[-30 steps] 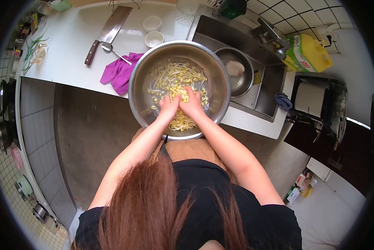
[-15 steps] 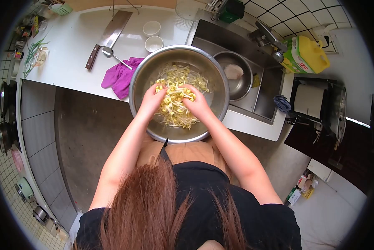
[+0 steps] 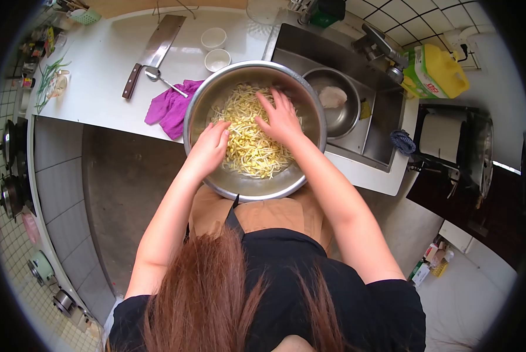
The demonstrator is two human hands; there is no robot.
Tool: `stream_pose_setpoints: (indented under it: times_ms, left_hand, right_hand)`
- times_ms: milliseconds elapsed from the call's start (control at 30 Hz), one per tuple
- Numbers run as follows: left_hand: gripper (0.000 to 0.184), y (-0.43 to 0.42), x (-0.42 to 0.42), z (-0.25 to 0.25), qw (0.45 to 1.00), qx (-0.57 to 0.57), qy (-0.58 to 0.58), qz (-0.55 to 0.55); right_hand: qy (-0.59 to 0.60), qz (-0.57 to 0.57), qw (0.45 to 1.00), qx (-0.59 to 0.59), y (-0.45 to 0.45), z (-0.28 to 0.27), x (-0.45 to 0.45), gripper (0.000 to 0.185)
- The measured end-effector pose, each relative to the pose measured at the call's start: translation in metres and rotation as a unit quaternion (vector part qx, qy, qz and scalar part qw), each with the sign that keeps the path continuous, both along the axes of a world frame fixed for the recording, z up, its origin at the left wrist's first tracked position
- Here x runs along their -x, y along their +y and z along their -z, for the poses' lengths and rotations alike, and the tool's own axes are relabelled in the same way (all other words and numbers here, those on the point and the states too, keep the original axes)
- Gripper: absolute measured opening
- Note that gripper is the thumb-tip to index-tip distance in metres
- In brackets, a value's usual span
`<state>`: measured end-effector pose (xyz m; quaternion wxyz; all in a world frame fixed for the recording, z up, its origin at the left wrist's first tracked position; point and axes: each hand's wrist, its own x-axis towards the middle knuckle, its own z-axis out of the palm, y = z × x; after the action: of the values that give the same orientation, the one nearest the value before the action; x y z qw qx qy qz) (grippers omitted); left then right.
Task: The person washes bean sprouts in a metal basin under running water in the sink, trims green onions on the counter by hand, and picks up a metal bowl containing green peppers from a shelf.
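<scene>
A wide steel basin [image 3: 313,102] holds a heap of bean sprouts [image 3: 254,149] with yellow heads and pale stems. My right hand [image 3: 283,122] rests over the right side of the heap, fingers spread and thumb apart. At the heap's left edge is my left hand [image 3: 210,146], its fingers loosely extended and their tips against the sprouts. Neither hand has sprouts visibly gripped in it.
Left of the basin lie a purple cloth [image 3: 172,111], a spoon [image 3: 164,81] and a cleaver [image 3: 157,50]. Two small white bowls [image 3: 217,60] stand behind. In the sink [image 3: 386,126] at right sits a metal bowl [image 3: 345,120] with a pale piece inside.
The hands have let go of the sprouts they were gathering and moved apart. My right hand has shifted up and right with fingers spread. The sprouts lie spread wider across the basin.
</scene>
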<state>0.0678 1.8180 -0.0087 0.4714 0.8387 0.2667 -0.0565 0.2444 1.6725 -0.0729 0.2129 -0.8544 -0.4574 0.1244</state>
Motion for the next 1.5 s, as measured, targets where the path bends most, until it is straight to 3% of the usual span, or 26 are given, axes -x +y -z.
stream_pose_setpoints:
  times_ms: [33, 67, 200, 300, 333, 433, 467, 567, 600, 667, 767, 800, 933, 1033, 1067, 1167, 1267, 1367, 1400, 1500]
  left_hand:
    - [0.037, -0.001, -0.001, 0.000, 1.000, -0.004, -0.005, -0.007]
    - [0.037, -0.001, -0.004, 0.000, 1.000, -0.008, -0.011, -0.012]
    - [0.040, -0.003, -0.011, 0.006, 0.992, -0.097, -0.078, -0.016]
    - [0.041, 0.000, -0.025, 0.018, 0.981, -0.156, -0.116, 0.010]
    - [0.042, 0.000, -0.031, 0.026, 0.977, -0.172, -0.120, 0.023]
    - [0.047, -0.002, -0.053, 0.042, 0.969, -0.208, -0.115, 0.060]
    - [0.048, -0.003, -0.061, 0.047, 0.967, -0.218, -0.110, 0.070]
    - [0.057, -0.006, -0.081, 0.073, 0.956, -0.280, -0.060, 0.065]
    - [0.059, -0.014, -0.081, 0.082, 0.948, -0.306, -0.054, 0.074]
    - [0.063, -0.031, -0.082, 0.096, 0.928, -0.358, -0.044, 0.094]
    - [0.066, -0.055, -0.075, 0.084, 0.887, -0.365, -0.052, 0.279]
    - [0.066, -0.051, -0.072, 0.084, 0.887, -0.300, -0.099, 0.336]
    - [0.065, -0.045, -0.071, 0.082, 0.921, -0.325, 0.050, 0.209]
    - [0.063, -0.047, -0.059, 0.080, 0.891, -0.298, -0.112, 0.325]
    - [0.059, -0.045, -0.054, 0.078, 0.895, -0.295, -0.097, 0.320]
    - [0.054, -0.038, -0.053, 0.055, 0.933, -0.270, 0.019, 0.235]
    - [0.039, -0.024, -0.040, 0.018, 0.954, -0.229, -0.061, 0.181]
    - [0.023, -0.007, -0.027, -0.006, 0.972, -0.176, -0.109, 0.113]
    - [0.020, -0.001, -0.023, -0.012, 0.978, -0.148, -0.121, 0.089]
    - [0.018, 0.012, -0.008, -0.020, 0.964, -0.210, -0.153, 0.047]
  right_hand:
    - [-0.014, 0.035, 0.999, -0.002, 0.006, 0.009, 0.003, 0.060]
    - [-0.040, 0.026, 0.995, 0.086, 0.012, 0.018, 0.017, 0.064]
    - [-0.026, -0.128, 0.986, 0.101, 0.012, 0.017, 0.053, 0.066]
    - [0.034, 0.013, 0.989, 0.143, 0.010, 0.005, 0.050, 0.068]
    - [-0.026, -0.030, 0.992, 0.121, 0.007, 0.006, 0.055, 0.065]
    - [0.041, -0.218, 0.956, 0.190, -0.005, -0.024, 0.067, 0.058]
    - [0.050, -0.194, 0.975, 0.097, -0.014, -0.025, 0.076, 0.050]
    - [0.083, -0.148, 0.985, 0.019, -0.029, -0.042, 0.075, 0.048]
    - [0.031, -0.109, 0.993, -0.030, -0.035, -0.047, 0.073, 0.038]
    - [0.062, -0.051, 0.995, -0.054, -0.047, -0.046, 0.061, 0.031]
    - [0.045, 0.020, 0.994, -0.098, -0.059, -0.056, 0.040, 0.019]
    - [0.045, 0.038, 0.994, -0.093, -0.063, -0.057, 0.035, 0.019]
    - [0.049, 0.075, 0.992, -0.092, -0.071, -0.058, 0.023, 0.022]
    - [0.042, 0.073, 0.992, -0.089, -0.068, -0.053, 0.017, 0.028]
    - [0.040, 0.070, 0.993, -0.086, -0.065, -0.050, 0.015, 0.030]
    - [0.029, 0.060, 0.995, -0.077, -0.059, -0.030, 0.008, 0.040]
    - [-0.019, 0.093, 0.995, -0.030, -0.049, -0.014, 0.008, 0.050]
    - [0.019, 0.103, 0.994, -0.006, -0.036, 0.013, 0.018, 0.055]
    - [0.037, 0.082, 0.996, 0.022, -0.031, 0.010, 0.028, 0.056]
    - [0.076, -0.004, 0.997, 0.011, -0.029, -0.001, 0.040, 0.054]
